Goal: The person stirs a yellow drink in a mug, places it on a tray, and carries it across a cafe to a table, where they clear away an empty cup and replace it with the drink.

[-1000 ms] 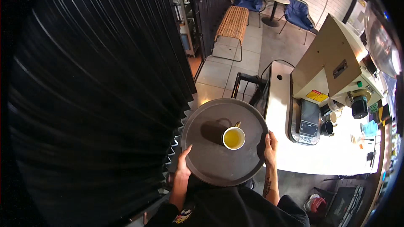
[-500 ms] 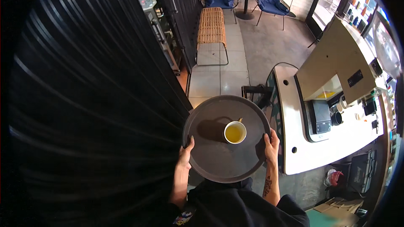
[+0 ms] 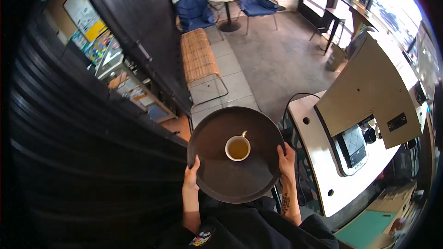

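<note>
Lower centre: a tray [image 3: 235,180] bearing a cup [image 3: 238,149] is apparently being carried, rim clasped in the closed grip of left hand [image 3: 191,176] and right hand [image 3: 287,161], level support being required next.

A black ribbed wall [image 3: 92,166] rises beside the left hand [image 3: 191,174], and a white table [image 3: 318,170] bearing a beige machine [image 3: 360,97] flanks the right hand [image 3: 286,160]; between them, floor [image 3: 258,60] runs ahead past a wicker bench [image 3: 199,55], while bare tray [image 3: 237,182] surrounds the cup [image 3: 238,149].
</note>
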{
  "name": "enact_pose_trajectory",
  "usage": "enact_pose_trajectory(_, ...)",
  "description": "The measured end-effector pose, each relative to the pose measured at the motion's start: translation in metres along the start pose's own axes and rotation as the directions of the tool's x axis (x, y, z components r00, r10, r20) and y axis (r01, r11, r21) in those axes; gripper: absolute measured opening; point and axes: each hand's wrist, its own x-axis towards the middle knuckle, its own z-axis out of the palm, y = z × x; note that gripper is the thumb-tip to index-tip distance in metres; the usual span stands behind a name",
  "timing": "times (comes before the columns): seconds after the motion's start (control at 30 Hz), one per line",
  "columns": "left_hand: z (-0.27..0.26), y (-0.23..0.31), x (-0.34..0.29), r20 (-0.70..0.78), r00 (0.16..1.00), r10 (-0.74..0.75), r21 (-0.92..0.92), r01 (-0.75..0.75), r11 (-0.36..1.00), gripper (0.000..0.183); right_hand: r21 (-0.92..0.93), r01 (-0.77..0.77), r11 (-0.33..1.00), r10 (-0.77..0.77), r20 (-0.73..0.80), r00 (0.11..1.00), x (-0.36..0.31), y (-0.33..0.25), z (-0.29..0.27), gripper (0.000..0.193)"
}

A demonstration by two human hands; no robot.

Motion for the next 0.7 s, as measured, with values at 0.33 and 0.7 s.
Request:
enact_pose_trajectory(0.33,0.091,0.085,0.165,0.154,0.985,-0.074,0.150,0.051,0.987,0.064,0.093,0.055,0.994,-0.034,-0.217,0.976,0.122,-0.004,0.048,0.023)
enact_pose_trajectory(0.7,0.206,0.157,0.373,0.235,0.951,-0.203,0.405,0.094,0.910,0.048,0.041,0.034,0.999,-0.009,-0.503,0.864,0.264,-0.009,0.090,0.017)
